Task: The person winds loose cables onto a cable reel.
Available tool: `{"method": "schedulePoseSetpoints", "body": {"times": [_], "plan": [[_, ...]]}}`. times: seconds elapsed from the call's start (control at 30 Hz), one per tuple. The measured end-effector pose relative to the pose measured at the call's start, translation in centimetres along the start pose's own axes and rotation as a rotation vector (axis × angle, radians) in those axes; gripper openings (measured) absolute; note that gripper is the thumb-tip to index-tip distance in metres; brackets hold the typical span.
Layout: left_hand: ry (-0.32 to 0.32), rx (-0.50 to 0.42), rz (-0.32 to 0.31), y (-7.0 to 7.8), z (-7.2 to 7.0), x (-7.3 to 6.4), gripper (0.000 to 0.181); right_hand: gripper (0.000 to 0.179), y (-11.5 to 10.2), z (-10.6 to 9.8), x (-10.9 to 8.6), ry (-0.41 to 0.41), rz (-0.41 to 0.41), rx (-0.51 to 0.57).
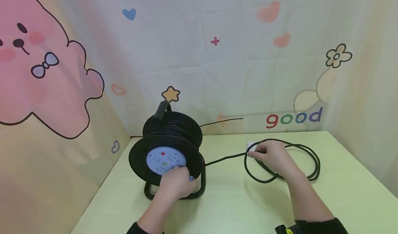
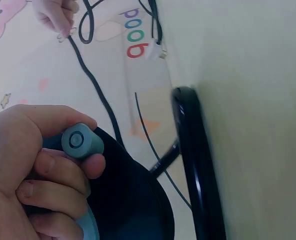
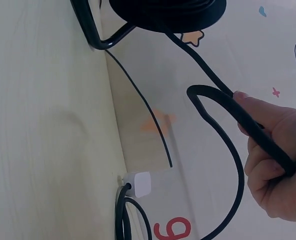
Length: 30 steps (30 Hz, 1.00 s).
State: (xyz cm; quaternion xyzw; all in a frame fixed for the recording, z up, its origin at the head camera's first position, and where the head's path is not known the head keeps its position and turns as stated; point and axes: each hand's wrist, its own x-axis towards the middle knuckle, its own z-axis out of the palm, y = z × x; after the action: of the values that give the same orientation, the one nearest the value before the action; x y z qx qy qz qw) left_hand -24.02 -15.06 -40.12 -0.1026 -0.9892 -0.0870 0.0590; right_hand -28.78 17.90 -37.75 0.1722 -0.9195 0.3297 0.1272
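Note:
A black cable reel (image 1: pixel 171 130) with a pale blue socket face (image 1: pixel 158 158) stands on the left of the table, cable wound round its drum. My left hand (image 1: pixel 177 182) is at the lower right of that face, pinching a blue-grey crank knob (image 2: pixel 83 141) between thumb and finger. To the right, my right hand (image 1: pixel 275 158) grips the black cable (image 3: pixel 208 67), which runs out from the reel in a fairly straight line. Beyond this grip the cable lies in loose loops (image 1: pixel 315 161) on the table. Its white plug (image 3: pixel 139 184) shows behind the right hand.
The reel stands on a black tubular frame (image 1: pixel 203 178) with a handle (image 1: pixel 161 110) on top. A thin dark wire (image 1: pixel 222 121) sticks out behind it. A printed curtain (image 1: pixel 186 54) hangs along the back edge of the pale table (image 1: pixel 236 206).

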Motion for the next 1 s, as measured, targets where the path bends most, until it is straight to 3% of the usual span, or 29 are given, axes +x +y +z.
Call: {"method": "schedulePoseSetpoints", "body": {"times": [0.2,0.5,0.83,1.0], "plan": [[-0.048,0.019,-0.033,-1.8,0.6,-0.4,0.027,0.017,-1.1,1.3,0.3,-0.034,-0.009,0.054],[-0.097,0.059,-0.079,-4.1,0.2,-1.1,0.028,0.023,-2.8,3.4,1.2,-0.065,-0.003,0.047],[-0.103,0.075,-0.077,-4.3,0.0,-1.1,0.026,0.027,-3.0,3.8,1.3,-0.07,-0.006,0.037],[-0.115,0.064,-0.081,-4.3,0.0,-1.1,0.026,0.04,-3.0,3.5,1.1,-0.069,0.036,0.029]]}}
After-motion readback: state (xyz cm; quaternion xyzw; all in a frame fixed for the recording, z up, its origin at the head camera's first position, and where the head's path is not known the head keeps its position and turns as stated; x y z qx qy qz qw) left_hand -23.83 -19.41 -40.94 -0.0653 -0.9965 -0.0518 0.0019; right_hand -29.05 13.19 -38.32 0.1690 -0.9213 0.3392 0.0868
